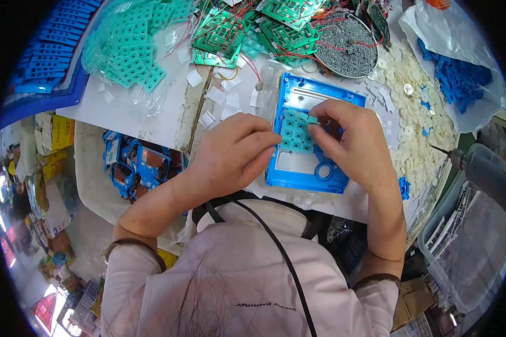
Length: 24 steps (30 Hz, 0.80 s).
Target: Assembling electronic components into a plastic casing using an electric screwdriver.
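Observation:
A blue plastic casing (276,163) lies open on the table in front of me, with a window slot and a round ring in it. Inside it sits a teal rubber keypad (296,133) with rows of square keys. My right hand (351,137) pinches the keypad's right edge between thumb and fingers. At the casing's left rim, beside the keypad's left edge, the fingertips of my left hand (236,150) are pressed together. What they hold, if anything, is too small to tell.
Beyond the casing lie green circuit boards (219,36) with red wires and a round tray of screws (348,48). More teal keypads (126,48) are heaped left, white round pieces (413,123) right. A power screwdriver (458,157) points inward. A bin (90,180) holds blue assemblies.

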Each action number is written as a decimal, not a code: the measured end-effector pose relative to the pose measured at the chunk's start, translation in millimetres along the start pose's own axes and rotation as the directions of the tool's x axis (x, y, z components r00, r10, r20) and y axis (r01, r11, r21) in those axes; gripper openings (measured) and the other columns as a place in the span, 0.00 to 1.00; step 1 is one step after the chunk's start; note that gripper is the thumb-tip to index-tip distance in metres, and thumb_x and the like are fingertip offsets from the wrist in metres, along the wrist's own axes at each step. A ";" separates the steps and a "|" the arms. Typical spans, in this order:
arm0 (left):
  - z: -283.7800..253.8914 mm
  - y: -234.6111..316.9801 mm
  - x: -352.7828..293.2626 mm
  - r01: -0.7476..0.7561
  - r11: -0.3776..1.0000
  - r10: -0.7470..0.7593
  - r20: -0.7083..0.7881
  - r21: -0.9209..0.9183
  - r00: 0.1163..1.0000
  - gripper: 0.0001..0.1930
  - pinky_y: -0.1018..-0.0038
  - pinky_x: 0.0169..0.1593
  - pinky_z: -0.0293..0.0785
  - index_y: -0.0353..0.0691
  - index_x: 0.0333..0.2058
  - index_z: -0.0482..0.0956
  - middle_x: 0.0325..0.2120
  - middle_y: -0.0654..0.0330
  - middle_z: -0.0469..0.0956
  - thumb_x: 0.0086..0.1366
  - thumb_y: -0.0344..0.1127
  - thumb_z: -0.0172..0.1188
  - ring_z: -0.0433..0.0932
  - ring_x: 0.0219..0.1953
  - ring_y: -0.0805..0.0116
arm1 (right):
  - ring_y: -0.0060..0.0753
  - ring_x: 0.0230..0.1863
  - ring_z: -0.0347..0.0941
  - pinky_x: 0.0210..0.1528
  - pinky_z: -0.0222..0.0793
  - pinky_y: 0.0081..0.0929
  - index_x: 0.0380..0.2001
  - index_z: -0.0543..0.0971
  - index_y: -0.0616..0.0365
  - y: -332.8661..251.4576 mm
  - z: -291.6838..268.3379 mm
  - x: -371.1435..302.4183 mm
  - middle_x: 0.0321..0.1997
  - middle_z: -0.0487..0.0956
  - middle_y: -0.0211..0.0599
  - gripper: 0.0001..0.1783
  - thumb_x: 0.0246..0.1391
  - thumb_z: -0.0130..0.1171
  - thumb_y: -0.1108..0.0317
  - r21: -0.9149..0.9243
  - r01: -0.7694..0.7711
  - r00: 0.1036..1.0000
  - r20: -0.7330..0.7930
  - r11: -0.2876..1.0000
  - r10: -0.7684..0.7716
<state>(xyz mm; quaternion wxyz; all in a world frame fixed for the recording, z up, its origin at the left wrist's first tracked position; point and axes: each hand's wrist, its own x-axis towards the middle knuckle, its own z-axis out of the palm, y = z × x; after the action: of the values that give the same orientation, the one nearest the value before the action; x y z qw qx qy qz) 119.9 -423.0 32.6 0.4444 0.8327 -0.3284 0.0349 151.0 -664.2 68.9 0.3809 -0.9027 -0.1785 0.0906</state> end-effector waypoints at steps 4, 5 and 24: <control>0.9 -0.3 -0.8 -0.072 0.995 0.067 0.064 0.071 0.996 0.15 0.66 0.35 0.74 0.40 0.43 0.81 0.36 0.57 0.78 0.55 0.25 0.66 0.77 0.33 0.59 | 0.45 0.30 0.80 0.35 0.75 0.35 0.36 0.81 0.61 -2.6 -3.0 2.8 0.32 0.82 0.43 0.10 0.50 0.66 0.70 -0.077 0.010 1.000 0.016 0.997 -0.009; 1.2 -1.1 -0.5 -0.089 0.992 0.082 0.078 0.091 0.994 0.16 0.66 0.34 0.73 0.40 0.43 0.81 0.36 0.57 0.78 0.54 0.25 0.67 0.77 0.33 0.60 | 0.45 0.33 0.80 0.35 0.75 0.35 0.39 0.81 0.60 -4.4 -1.9 1.8 0.35 0.82 0.43 0.13 0.50 0.67 0.69 -0.140 0.012 0.999 -0.031 0.990 -0.017; -81.5 -63.5 44.4 0.194 0.879 -0.058 -0.307 0.435 0.950 0.06 0.64 0.39 0.76 0.39 0.35 0.82 0.35 0.56 0.80 0.58 0.29 0.65 0.79 0.37 0.54 | 0.56 0.79 0.42 0.68 0.38 0.78 0.67 0.65 0.62 -30.1 38.1 -42.6 0.77 0.53 0.52 0.58 0.39 0.68 0.34 -0.471 0.171 0.966 0.252 0.865 -0.054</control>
<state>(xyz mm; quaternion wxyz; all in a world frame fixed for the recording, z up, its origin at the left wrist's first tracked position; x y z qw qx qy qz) 210.3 -359.0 51.6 0.2786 0.9200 -0.1880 0.2018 92.8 -636.5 65.4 0.1218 -0.9407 -0.2912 0.1241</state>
